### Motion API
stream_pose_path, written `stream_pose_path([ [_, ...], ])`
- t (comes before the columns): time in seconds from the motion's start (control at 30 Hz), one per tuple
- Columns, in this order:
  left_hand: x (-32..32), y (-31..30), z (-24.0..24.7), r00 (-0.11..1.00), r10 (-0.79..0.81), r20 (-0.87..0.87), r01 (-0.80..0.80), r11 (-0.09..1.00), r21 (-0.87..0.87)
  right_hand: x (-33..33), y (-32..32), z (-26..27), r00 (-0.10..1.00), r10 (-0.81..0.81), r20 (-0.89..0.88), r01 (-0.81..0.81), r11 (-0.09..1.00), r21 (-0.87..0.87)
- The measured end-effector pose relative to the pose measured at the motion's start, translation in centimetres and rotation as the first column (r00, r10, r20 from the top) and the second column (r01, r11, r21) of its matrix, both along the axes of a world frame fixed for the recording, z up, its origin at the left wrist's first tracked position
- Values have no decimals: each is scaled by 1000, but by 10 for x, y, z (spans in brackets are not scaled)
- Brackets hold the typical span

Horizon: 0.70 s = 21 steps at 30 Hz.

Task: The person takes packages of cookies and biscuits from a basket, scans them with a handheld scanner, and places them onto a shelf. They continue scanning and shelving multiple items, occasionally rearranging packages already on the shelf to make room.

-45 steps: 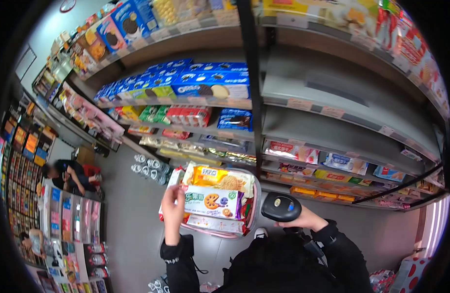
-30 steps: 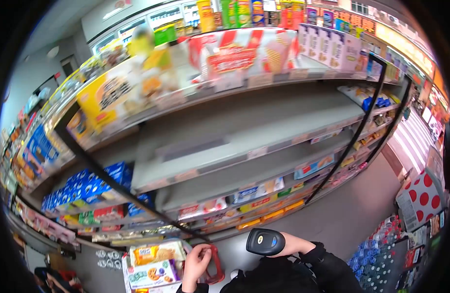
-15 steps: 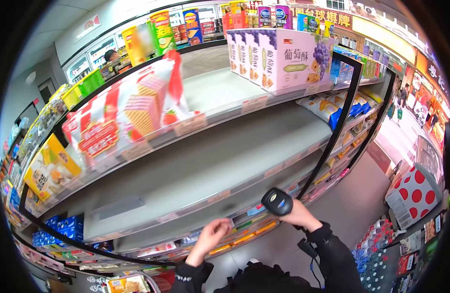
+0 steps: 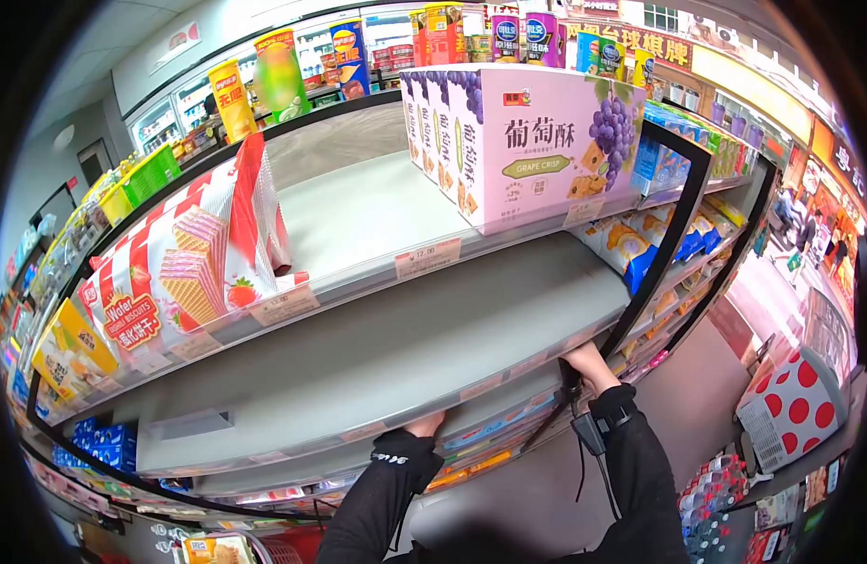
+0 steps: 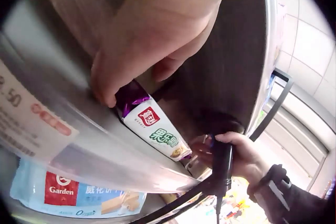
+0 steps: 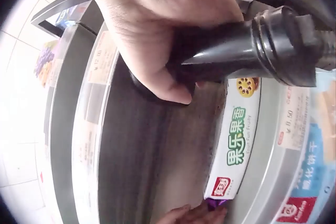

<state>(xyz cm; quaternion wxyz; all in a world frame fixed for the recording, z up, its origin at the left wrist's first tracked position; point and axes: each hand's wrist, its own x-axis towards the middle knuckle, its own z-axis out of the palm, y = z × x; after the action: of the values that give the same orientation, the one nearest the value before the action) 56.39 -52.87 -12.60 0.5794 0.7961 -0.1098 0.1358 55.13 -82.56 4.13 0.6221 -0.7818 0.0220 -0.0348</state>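
Note:
My left hand reaches in over a lower shelf and pinches the purple end of a white biscuit packet. The packet lies along the shelf's front edge, its printed side facing out. In the head view the left hand is mostly hidden under the shelf above. My right hand grips the handle of a black barcode scanner, close to the packet's other end. The right hand shows at the shelf's right end in the head view, where the shelf hides the scanner's head.
A light blue wafer packet lies one shelf below. The upper shelf bears wafer bags and grape crisp boxes. A black frame post stands by my right hand. Low at left is a basket with biscuits.
The view has swung right, from the basket to the shelves. My left hand has left the basket and moved under the shelf to the packet. The right hand has carried the scanner there too.

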Motion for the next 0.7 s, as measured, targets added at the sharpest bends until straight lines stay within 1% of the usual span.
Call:
stream_pose_path([
  [0.07,-2,-6,0,999,-15,-38,13,998,-68,15,-3,-7,982,-166,88,169,985,-24],
  [0.1,-1,-6,-1,998,-23,-56,17,995,-103,16,-4,-4,983,-186,8,186,982,-28],
  [0.13,-1,-5,-2,997,-29,-74,19,990,-137,20,-8,-7,984,-178,7,178,983,-33],
  [0.2,-3,-3,-2,993,-42,-110,19,979,-201,27,-18,-14,989,-76,-129,82,996,42],
  [0.43,-17,9,18,969,-117,-216,17,909,-416,25,-17,-22,993,-62,-100,64,998,10],
  [0.7,-37,19,55,923,-253,-291,11,772,-636,20,-12,-23,995,-78,-61,77,997,-21],
])
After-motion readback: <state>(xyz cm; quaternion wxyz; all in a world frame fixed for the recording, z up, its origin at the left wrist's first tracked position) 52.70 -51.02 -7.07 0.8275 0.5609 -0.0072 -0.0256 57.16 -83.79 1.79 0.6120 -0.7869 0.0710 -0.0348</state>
